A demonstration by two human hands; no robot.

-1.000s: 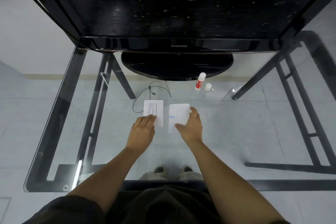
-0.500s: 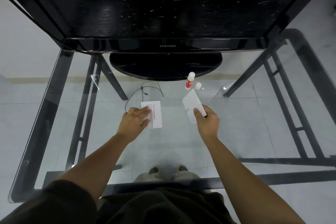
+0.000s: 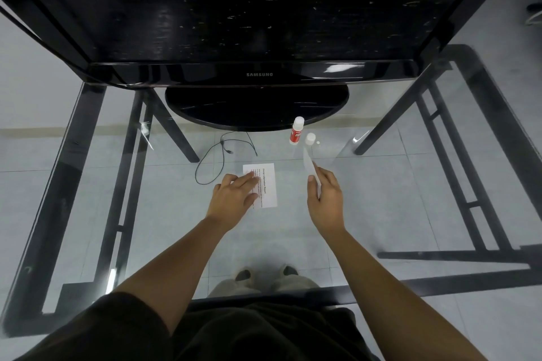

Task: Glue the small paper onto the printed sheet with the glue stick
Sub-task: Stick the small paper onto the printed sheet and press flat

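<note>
The printed sheet lies flat on the glass table, in front of the monitor stand. Its heading, running along the right side of the sheet, appears to read "Printer Information Report"; the smaller lines of text below it are too fine to read.

The left hand rests palm down on the left part of the printed sheet, fingers extended and close together, holding nothing.

The right hand is raised to the right of the sheet, thumb and fingers pinched on the small paper. The small paper is seen nearly edge-on, tilted up and away from the hand, clear of the printed sheet.

The glue stick stands upright near the stand base, white with a red label; the label text is illegible. Its white cap stands just beside it on the right.

The monitor carries the brand "SAMSUNG" on its lower bezel. A thin black cable is visible through the glass.
</note>
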